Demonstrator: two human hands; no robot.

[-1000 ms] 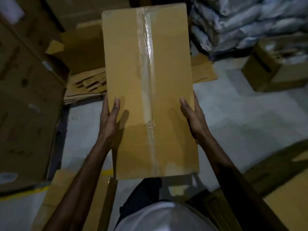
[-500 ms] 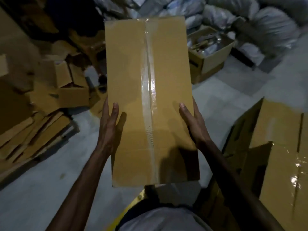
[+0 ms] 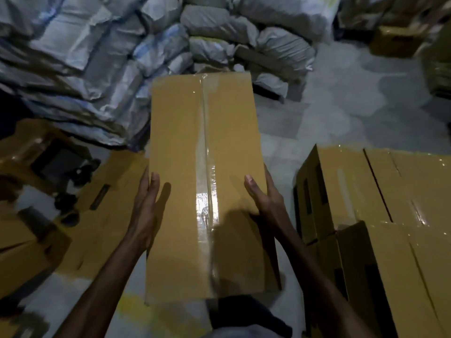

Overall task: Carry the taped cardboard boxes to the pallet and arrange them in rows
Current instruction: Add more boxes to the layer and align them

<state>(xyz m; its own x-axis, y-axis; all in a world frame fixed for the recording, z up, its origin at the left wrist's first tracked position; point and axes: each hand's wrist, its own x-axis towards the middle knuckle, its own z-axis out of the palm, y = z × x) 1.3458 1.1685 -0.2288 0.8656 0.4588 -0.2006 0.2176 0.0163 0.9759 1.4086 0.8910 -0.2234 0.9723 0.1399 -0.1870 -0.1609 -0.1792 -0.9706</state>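
Head view: a taped cardboard box (image 3: 207,181) is held in front of the body, clamped between both hands at its long sides. The left hand (image 3: 144,211) is pressed flat on the left edge, fingers extended, not curled; the right hand (image 3: 264,198) mirrors it on the right edge. The long axis — marked by the tape seam (image 3: 207,167) — runs away from the body. Stacked taped boxes (image 3: 371,215) lie just right of the held box, nearer the right hand — judged the destination; no pallet is visible. Grey sacks (image 3: 122,57) are piled beyond.
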